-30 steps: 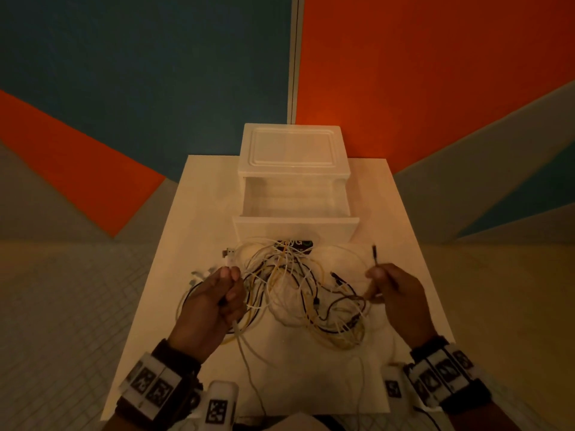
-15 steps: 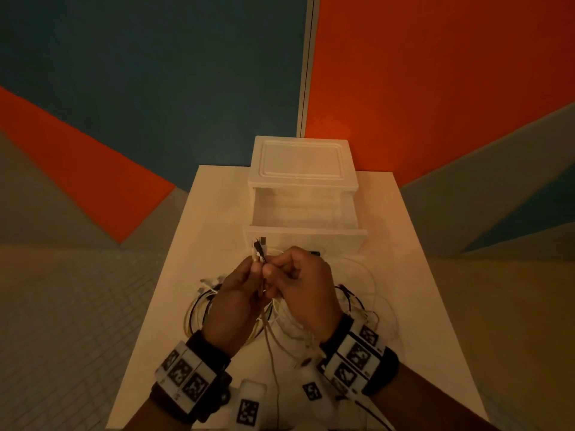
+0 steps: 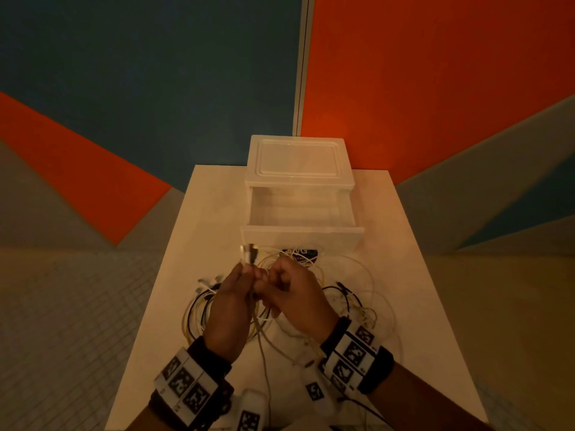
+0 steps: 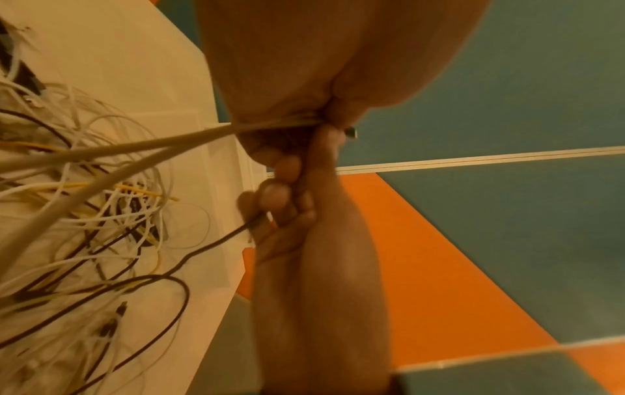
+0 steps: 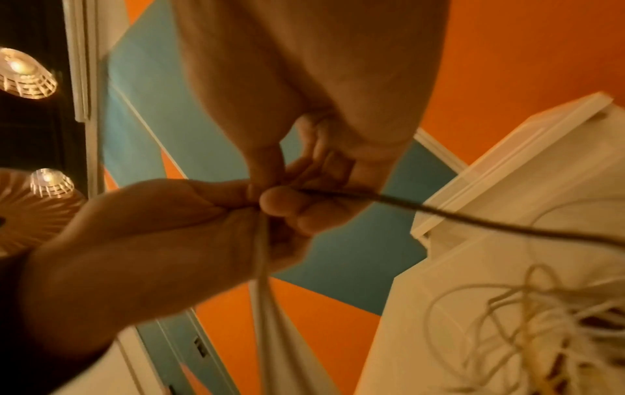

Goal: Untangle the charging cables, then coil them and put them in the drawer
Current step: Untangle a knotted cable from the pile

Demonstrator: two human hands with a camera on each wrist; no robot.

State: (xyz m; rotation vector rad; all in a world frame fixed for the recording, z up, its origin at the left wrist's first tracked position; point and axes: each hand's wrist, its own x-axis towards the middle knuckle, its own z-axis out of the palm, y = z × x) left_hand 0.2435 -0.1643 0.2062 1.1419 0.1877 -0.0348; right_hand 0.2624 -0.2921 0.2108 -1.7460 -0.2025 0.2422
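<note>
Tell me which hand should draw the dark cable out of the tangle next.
Right, probably. The right hand already pinches the dark cable, which runs to the tangle. The left hand grips the pale cables and their plugs, so it can anchor them.

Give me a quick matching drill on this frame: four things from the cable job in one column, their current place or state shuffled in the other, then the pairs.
Things:
1. drawer
2. left hand
3. right hand
4. cable tangle

States:
A. grips pale cables, plug ends sticking up above the fingers
B. pulled open, nothing visible inside
C. spread loose on the table, in front of the drawer
D. pinches a dark cable, close against the other hand

Pairs: 1-B, 2-A, 3-D, 4-C
</note>
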